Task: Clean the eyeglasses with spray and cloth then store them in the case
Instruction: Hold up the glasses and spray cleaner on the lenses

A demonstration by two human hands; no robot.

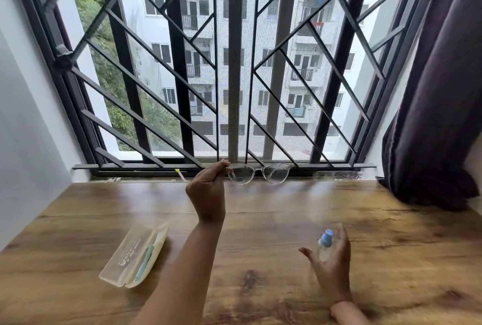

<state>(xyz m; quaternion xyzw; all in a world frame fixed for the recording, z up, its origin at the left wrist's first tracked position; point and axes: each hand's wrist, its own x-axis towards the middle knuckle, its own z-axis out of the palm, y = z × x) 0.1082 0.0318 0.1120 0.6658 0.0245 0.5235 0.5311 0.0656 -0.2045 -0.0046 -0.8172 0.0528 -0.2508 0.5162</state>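
My left hand [207, 191] holds the clear-framed eyeglasses [258, 173] up by their left temple, lenses facing me and speckled with droplets. My right hand [331, 259] is lower on the right, loosely curled around a small clear spray bottle [324, 244] with a blue nozzle; fingers are spread and blurred. A cream glasses case [135, 257] lies on the wooden table [260, 220] at the left, slightly open, with a light blue cloth [144, 263] tucked inside.
A barred window [234, 64] fills the back above the sill. A dark curtain [438, 116] hangs at the right, touching the table's corner. A small yellow-tipped stick [180, 174] lies on the sill.
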